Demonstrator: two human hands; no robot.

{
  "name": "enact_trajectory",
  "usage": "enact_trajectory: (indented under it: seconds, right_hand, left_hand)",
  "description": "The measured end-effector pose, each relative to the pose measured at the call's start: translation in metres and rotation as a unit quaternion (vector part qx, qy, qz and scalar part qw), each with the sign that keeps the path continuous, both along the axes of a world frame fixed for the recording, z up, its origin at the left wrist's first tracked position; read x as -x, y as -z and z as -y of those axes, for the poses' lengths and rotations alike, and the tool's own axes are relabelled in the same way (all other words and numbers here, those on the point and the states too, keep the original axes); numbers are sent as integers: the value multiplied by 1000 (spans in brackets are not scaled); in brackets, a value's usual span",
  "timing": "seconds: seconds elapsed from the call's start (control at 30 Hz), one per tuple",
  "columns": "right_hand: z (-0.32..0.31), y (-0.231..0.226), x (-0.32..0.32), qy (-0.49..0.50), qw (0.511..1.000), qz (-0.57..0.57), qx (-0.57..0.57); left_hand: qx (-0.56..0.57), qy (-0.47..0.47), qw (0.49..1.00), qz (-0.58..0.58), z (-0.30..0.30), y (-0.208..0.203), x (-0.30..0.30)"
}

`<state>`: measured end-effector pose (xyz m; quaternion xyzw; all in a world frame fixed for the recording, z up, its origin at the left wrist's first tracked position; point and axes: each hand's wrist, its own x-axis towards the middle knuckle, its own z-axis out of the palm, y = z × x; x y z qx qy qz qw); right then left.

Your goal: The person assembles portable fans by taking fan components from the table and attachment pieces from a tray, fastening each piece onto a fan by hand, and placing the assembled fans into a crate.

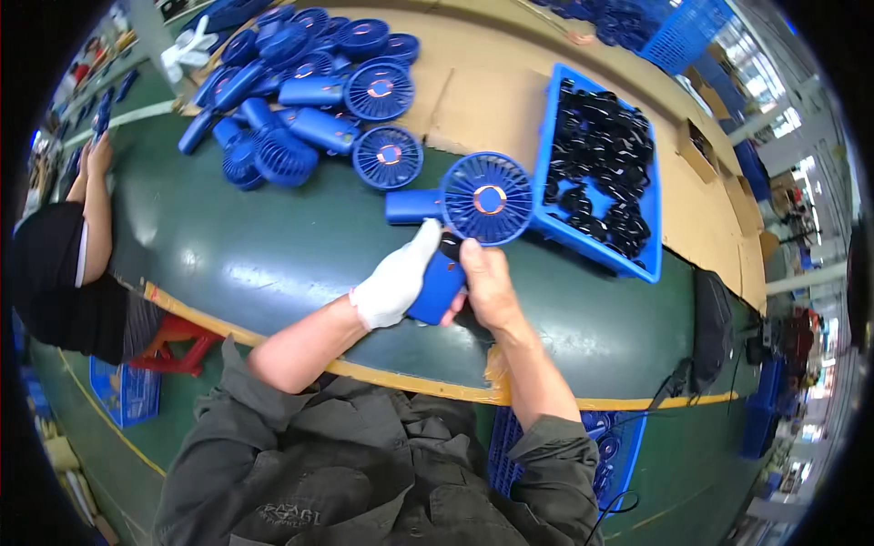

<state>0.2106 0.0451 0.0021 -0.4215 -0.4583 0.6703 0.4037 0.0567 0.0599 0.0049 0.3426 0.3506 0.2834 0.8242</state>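
Note:
My left hand (398, 278), in a white glove, is closed around a blue fan handle (437, 289) with a black part at its upper end. My bare right hand (489, 284) grips the same handle from the right, its thumb near the top. Just beyond my fingers is a round blue fan head (489, 198) with a copper-coloured ring at its centre. Another blue handle (411, 207) reaches left from beside that head. I cannot tell which of the two handles the head belongs to. Something dark shows under my right hand, too hidden to name.
Several blue handheld fans (309, 91) lie heaped at the far left of the green table (273, 241). On the right stands a blue bin (651, 259) of small black parts. A black bag (712, 318) sits at the right edge. At the left is a co-worker (64, 273).

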Motion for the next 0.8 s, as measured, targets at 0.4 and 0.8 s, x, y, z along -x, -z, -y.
enact_trajectory:
  seconds: [0.4, 0.8]
  right_hand:
    - [4, 3, 3, -49, 997, -42, -42]
    - [13, -8, 9, 120, 950, -228, -174]
  left_hand:
    - [-88, -27, 994, 61, 17, 26, 11]
    - [-570, -159, 761, -267, 22, 19, -13]
